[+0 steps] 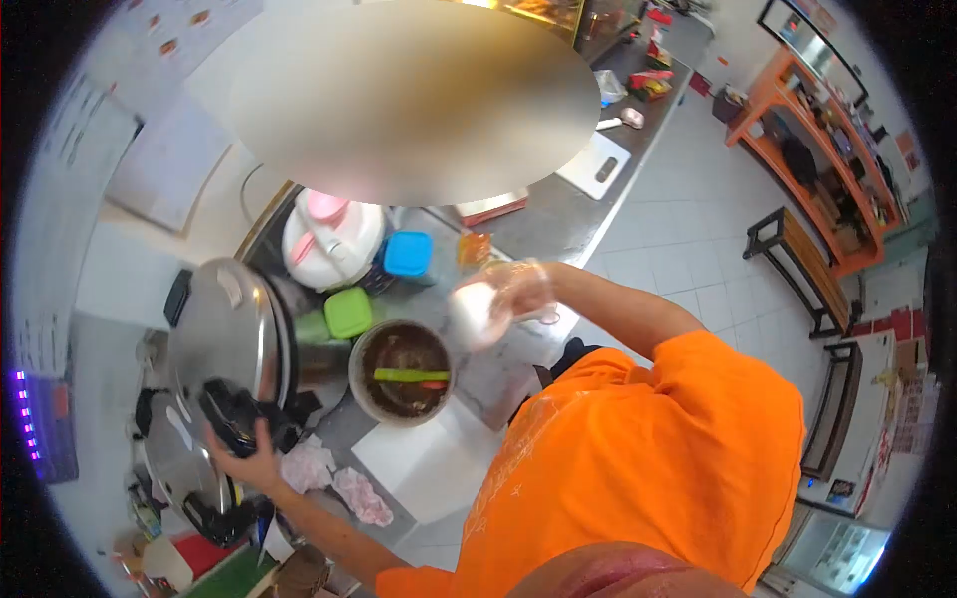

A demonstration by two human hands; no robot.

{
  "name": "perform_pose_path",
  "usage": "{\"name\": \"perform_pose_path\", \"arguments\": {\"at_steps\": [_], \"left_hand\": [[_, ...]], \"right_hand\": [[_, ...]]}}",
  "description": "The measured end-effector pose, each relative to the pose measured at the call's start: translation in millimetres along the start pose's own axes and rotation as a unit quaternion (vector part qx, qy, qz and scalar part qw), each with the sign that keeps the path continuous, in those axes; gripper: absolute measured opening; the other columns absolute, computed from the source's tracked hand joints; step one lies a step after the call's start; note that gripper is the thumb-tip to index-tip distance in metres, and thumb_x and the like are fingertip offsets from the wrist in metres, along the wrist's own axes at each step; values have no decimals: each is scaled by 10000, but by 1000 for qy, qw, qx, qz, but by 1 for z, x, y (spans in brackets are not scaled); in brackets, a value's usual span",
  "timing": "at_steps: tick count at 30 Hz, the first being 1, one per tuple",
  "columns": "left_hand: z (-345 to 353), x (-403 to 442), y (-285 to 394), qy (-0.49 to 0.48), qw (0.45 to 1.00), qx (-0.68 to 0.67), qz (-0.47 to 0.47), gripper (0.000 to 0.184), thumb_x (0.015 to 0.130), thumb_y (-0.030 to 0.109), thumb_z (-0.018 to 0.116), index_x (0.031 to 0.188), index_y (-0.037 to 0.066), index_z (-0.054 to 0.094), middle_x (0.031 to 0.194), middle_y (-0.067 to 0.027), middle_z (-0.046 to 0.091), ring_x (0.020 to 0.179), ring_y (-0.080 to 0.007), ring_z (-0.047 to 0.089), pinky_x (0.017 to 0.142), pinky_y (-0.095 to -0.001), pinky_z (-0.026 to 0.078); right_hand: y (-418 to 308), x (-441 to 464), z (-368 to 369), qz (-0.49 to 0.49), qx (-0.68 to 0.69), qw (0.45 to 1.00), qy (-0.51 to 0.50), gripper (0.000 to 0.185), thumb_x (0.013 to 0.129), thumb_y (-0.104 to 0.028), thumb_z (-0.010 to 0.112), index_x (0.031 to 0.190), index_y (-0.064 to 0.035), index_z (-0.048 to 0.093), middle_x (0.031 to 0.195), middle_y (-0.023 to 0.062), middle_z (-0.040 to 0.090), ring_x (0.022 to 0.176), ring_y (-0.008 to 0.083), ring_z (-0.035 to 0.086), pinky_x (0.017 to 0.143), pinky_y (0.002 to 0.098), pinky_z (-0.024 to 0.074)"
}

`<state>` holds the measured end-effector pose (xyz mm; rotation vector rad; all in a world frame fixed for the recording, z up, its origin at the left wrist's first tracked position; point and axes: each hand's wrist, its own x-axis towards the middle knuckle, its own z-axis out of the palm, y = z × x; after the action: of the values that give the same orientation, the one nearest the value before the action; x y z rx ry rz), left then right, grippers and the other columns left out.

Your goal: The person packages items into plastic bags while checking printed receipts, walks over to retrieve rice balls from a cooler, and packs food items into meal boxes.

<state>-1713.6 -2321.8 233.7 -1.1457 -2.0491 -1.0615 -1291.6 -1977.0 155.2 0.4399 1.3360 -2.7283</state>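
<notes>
My left hand point(249, 463) reaches to the left and grips a black handle point(234, 414) beside a large steel rice cooker with a domed lid point(219, 329). A second steel lid point(181, 448) lies just below it. My right hand point(518, 287), in what looks like a clear plastic glove, holds a white, rounded object point(477, 314) blurred by motion; it may be a cup or bowl. Between the hands stands a round pot point(357, 384) of dark liquid, with a light green utensil handle point(411, 375) lying across it.
Green point(348, 313) and blue point(408, 254) lidded containers stand behind the pot, near a white jug with pink parts point(334, 239). A white board point(429, 463) and crumpled pink cloths point(364, 496) lie nearer me. A white cutting board point(595, 166) is farther along the counter.
</notes>
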Motion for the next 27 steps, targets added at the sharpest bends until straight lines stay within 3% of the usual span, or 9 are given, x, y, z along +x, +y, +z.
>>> {"name": "perform_pose_path", "arguments": {"at_steps": [2,5,9,13,14,17,19,24,27], "left_hand": [[26,-48,7,2,998,55,-12,762,696,299,866,1294,-10,510,1251,-184,586,1177,-358,543,1016,-450,399],[51,-51,115,227,894,363,-133,727,791,431,781,1266,-28,477,1193,-206,568,1097,-373,559,928,-478,439],[150,-96,205,391,895,95,-194,570,878,335,709,1225,-44,461,1203,-238,529,1092,-366,535,948,-470,428],[309,-122,417,96,967,-62,-229,546,853,220,727,1249,-37,452,1228,-207,490,1147,-348,482,1026,-455,360],[349,-130,450,63,985,-33,-157,570,852,223,731,1272,-39,449,1244,-201,485,1157,-342,481,1034,-447,358],[431,-110,566,-69,916,-305,-250,551,844,201,734,1289,6,474,1268,-195,500,1198,-350,463,1045,-433,342],[473,-96,605,-141,970,-188,-54,476,831,186,739,1242,54,538,1256,-167,523,1180,-343,485,1043,-444,340],[589,-75,721,-247,941,-225,47,318,809,213,746,1099,124,653,1239,-135,548,1172,-310,494,1015,-446,359],[683,-84,807,-311,912,-245,110,305,765,262,768,1055,186,713,1258,-131,552,1190,-325,480,993,-450,374]], "right_hand": [[9,-86,-57,110,156,974,119,478,814,-114,710,1258,-87,534,1144,85,626,984,231,637,879,328,523],[30,-170,-121,-93,256,893,358,373,854,-171,714,1157,-15,562,1091,109,646,964,218,650,777,348,559],[49,-292,-244,-220,306,807,455,382,860,-131,698,1173,21,540,1053,121,640,934,222,662,722,313,577],[33,-415,-324,-258,310,754,519,382,847,-97,680,1176,27,530,1068,129,625,918,237,662,717,328,581],[34,-440,-342,-254,296,751,533,383,845,-91,676,1178,26,527,1080,137,620,925,244,659,725,337,581],[1,-498,-371,-256,205,741,586,500,824,-116,704,1245,-6,457,1088,152,610,934,235,652,707,351,574],[-26,-522,-410,-252,126,733,619,526,813,-143,732,1235,-30,438,1036,127,624,915,221,652,646,345,560],[-122,-536,-553,-158,-16,745,648,548,777,-150,778,1227,-50,481,1066,126,633,916,232,655,671,346,558],[-170,-516,-689,-152,-152,692,689,582,749,-172,800,1239,-45,511,1088,122,640,949,250,648,774,350,548]]}}
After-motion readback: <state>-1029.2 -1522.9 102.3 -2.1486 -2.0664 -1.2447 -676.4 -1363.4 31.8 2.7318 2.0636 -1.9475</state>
